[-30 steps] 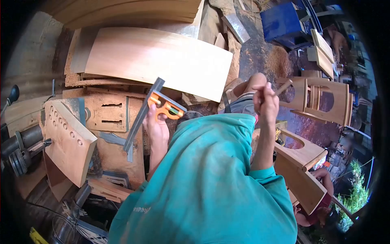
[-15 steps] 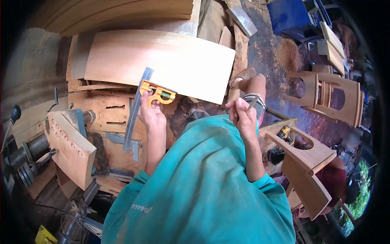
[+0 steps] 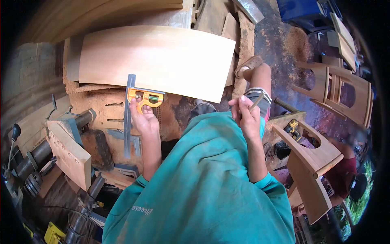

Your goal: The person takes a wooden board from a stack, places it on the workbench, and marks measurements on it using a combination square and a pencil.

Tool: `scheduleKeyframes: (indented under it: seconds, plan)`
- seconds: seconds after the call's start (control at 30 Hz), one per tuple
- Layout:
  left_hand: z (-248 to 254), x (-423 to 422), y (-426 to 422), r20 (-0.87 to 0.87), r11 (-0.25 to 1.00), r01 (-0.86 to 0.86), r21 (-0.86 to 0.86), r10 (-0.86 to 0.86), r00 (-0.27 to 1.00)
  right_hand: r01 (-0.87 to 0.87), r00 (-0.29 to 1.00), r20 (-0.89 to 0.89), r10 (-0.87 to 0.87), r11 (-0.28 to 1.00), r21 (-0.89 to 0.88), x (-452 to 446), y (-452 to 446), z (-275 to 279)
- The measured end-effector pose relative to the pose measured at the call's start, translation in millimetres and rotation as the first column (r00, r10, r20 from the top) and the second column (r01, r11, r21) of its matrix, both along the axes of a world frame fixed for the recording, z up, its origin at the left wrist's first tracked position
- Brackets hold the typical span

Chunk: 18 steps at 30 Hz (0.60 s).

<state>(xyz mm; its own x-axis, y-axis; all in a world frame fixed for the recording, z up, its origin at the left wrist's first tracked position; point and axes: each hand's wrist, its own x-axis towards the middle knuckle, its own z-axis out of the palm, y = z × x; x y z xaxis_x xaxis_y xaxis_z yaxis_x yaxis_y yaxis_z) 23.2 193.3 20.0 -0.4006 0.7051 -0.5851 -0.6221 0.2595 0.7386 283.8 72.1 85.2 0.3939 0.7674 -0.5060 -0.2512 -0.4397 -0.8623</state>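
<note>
A pale wooden board (image 3: 158, 61) with a curved far edge lies flat on the bench. Held in my left hand (image 3: 145, 124) is a combination square (image 3: 128, 122) with a yellow head and a steel blade. Its head is at the board's near edge, and the blade tip overlaps the board's surface. My thumb presses the head while the fingers curl beneath it. Farther right, my right hand (image 3: 248, 120) is closed around a pencil (image 3: 258, 99), which points up and away near the board's right corner, apart from the wood.
A drilled wooden block (image 3: 69, 156) is by the clamp pipes at left. Wooden chair parts (image 3: 310, 158) and a yellow drill (image 3: 291, 128) are at right, with another person (image 3: 341, 173) behind. Another wooden frame (image 3: 349, 89) stands on the sawdust-strewn floor.
The combination square has shifted left along the board's near edge, and its blade has turned more upright in the view. My right hand keeps the pencil at nearly the same place.
</note>
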Motion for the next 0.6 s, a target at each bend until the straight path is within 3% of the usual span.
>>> scheduleKeyframes:
  seconds: [0.17, 0.3, 0.37, 0.43, 0.53, 0.57, 0.6]
  plan:
    - [3, -1, -5, -0.002, 1.0, 0.029, 0.003, -0.029, 1.0, 0.009, 0.994, -0.105, -0.01, 1.0, -0.017, -6, 7, 7]
    - [27, 1, -25, -0.148, 0.978, 0.207, -0.009, -0.206, 0.967, -0.023, 0.993, 0.116, 0.023, 1.0, -0.001, 0, 5, 6]
    - [39, 12, -33, -0.172, 0.954, 0.296, 0.052, -0.283, 0.943, -0.045, 0.982, 0.186, 0.021, 0.991, 0.124, -1, 7, 6]
    - [54, 29, -37, -0.177, 0.761, 0.641, 0.102, -0.62, 0.764, -0.047, 0.992, 0.12, 0.029, 0.988, 0.148, -1, 10, 9]
    - [79, 61, -41, -0.016, 0.614, 0.774, 0.151, -0.782, 0.623, -0.193, 0.956, -0.169, 0.241, 0.946, 0.259, -3, 9, 11]
    - [84, 69, -41, -0.011, 0.605, 0.779, 0.162, -0.789, 0.615, -0.245, 0.944, -0.169, 0.284, 0.944, 0.221, -2, 7, 20]
    - [87, 78, -40, 0.024, 0.52, 0.833, 0.187, -0.851, 0.525, -0.181, 0.951, -0.199, 0.235, 0.949, 0.259, -9, 7, 26]
